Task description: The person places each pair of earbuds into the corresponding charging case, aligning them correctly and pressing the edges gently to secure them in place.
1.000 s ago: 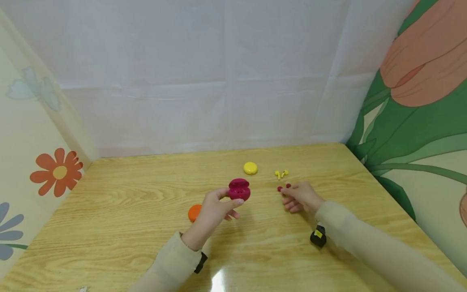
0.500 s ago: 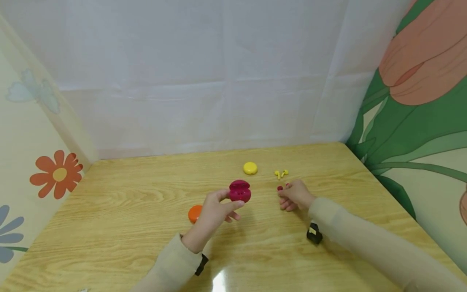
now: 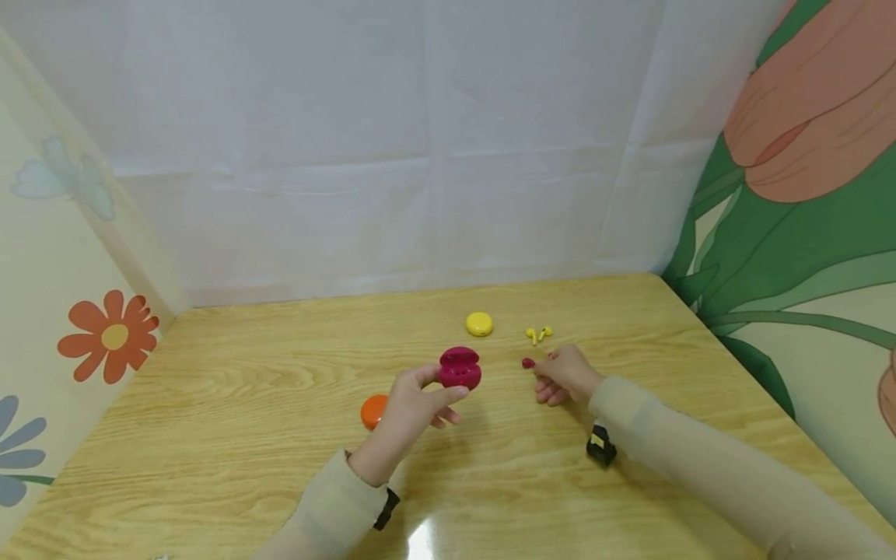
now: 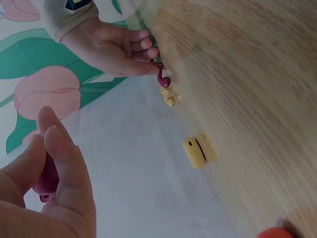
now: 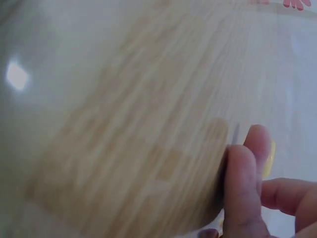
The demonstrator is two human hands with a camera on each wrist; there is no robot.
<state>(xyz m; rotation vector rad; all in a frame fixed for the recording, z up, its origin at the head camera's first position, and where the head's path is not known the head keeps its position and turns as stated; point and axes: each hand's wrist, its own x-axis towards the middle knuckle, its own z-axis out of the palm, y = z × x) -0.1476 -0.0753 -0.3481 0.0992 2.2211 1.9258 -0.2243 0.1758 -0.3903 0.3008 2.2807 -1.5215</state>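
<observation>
In my left hand (image 3: 414,400) I hold a magenta earbud case (image 3: 460,373) above the table, its lid up; the left wrist view shows fingers round it. My right hand (image 3: 568,373) is low over the table's right part. Its fingertips pinch a magenta earbud (image 3: 528,363) by the stem, seen more closely as the earbud (image 4: 163,78) in the left wrist view. A second magenta earbud (image 3: 551,355) lies mostly hidden behind the right hand. In the right wrist view, a dark magenta bit (image 5: 208,233) shows at the bottom edge.
Two yellow earbuds (image 3: 539,334) lie just beyond the right hand. A yellow case (image 3: 479,323), lid down, sits farther back. An orange case (image 3: 374,411) is partly behind the left hand. A white sheet (image 3: 294,155) hangs at the table's (image 3: 266,389) back edge.
My right hand has shifted left and closed its fingertips on the magenta earbud, which has moved slightly left. The left hand and magenta case have barely moved.
</observation>
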